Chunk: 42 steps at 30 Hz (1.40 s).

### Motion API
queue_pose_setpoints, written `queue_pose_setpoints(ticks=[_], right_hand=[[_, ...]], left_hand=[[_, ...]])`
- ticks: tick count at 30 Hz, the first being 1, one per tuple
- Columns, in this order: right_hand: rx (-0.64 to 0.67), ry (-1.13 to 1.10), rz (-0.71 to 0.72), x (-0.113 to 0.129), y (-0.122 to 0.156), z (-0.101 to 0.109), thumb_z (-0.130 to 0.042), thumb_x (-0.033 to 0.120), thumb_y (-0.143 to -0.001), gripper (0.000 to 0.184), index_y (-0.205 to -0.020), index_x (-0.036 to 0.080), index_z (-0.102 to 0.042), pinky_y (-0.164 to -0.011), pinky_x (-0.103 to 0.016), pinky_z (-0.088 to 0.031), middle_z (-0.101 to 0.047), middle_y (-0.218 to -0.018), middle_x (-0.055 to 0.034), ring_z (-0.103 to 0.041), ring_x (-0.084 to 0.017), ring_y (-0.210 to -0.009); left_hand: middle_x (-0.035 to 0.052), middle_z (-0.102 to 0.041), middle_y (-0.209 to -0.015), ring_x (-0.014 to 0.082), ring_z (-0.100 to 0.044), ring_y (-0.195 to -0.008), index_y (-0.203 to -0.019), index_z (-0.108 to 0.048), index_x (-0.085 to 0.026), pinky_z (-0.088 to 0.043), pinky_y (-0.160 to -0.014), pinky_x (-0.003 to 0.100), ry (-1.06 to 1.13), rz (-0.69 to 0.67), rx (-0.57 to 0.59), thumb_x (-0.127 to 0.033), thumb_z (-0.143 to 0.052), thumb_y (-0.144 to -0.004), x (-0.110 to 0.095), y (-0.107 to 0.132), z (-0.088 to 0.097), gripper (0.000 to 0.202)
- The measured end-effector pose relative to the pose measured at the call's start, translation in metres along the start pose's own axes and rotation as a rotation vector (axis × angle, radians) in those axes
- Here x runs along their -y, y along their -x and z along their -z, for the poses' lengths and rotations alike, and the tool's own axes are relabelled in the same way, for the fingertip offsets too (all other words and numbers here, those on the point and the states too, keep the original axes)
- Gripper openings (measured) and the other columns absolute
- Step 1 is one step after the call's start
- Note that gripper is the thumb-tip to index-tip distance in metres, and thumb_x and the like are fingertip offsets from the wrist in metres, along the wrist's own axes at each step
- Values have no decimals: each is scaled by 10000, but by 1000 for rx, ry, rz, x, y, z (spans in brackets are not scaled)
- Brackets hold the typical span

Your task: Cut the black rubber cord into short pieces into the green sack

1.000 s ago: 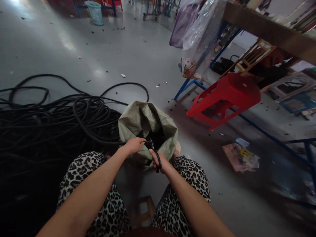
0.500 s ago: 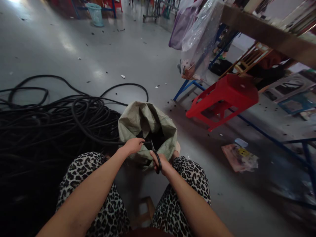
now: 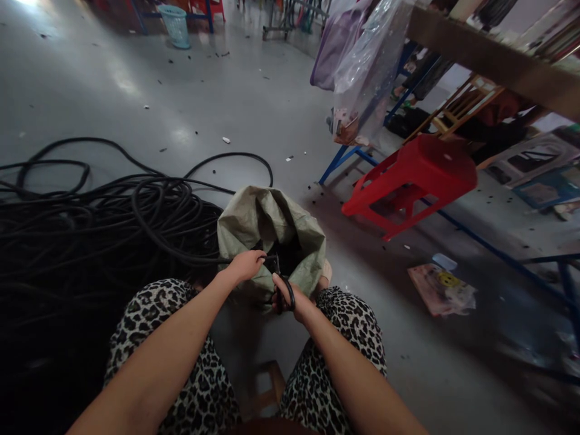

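L hand pins hose at sack rim; R hand holds scissors.

Just beyond the grip the open green sack is blocking the way forward, the heap of black hose is crowding the whole left side, the knees are hemming in the near side, and bare floor is lying open rightward up to the red stool.

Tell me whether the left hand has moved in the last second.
No. The left hand still grips the black hose at the near rim of the sack, same spot as before.
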State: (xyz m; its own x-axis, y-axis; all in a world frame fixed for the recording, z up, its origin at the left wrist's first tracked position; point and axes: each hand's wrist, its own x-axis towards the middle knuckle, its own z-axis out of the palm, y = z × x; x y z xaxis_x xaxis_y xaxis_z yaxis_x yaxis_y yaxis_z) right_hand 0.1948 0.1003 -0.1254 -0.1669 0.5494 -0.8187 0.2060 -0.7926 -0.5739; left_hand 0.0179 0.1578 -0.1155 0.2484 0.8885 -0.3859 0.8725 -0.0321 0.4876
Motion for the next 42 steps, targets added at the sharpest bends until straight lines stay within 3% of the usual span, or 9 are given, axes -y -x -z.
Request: queue_pose_setpoints(ticks=[18, 30, 37, 42], right_hand=[[46, -40, 52, -10, -16, 0, -512, 629, -836, 507, -872, 127, -567, -421, -184, -429, -592, -603, -25, -568, -110, -456], [38, -79, 29, -1, -7, 0, -496, 570, -880, 451, -888, 125, -569, -434, -174, -411, -604, -643, -35, -573, -102, -472], [3, -74, 8, 1, -7, -3, -485, 610, -865, 477, -837, 138, -542, -408, -181, -418, -581, -598, -17, -544, -97, -425], [3, -48, -17, 8, 0, -6, -447, 619, -875, 491, -761, 145, -507, -346, -197, -410, -524, -508, 12, -498, -101, -350]], left_hand=[[68, -668, -1187, 208, -610, -1082, -1187, -632, -205, -446, -935, 291, 8, -3, 69, -291, -406, -894, -8, 4, 4, 380], [57, -665, -1196, 203, -608, -1098, -1185, -646, -212, -445, -928, 265, 19, -38, 98, -270, -393, -881, -5, 1, 2, 399], [70, -709, -1089, 203, -635, -1023, -1188, -646, -167, -460, -897, 262, 51, -30, 117, -265, -382, -884, -10, 2, 7, 414], [54, -685, -1153, 185, -625, -1049, -1190, -642, -187, -446, -916, 245, 52, -21, 104, -271, -388, -885, -12, 2, 8, 405]])
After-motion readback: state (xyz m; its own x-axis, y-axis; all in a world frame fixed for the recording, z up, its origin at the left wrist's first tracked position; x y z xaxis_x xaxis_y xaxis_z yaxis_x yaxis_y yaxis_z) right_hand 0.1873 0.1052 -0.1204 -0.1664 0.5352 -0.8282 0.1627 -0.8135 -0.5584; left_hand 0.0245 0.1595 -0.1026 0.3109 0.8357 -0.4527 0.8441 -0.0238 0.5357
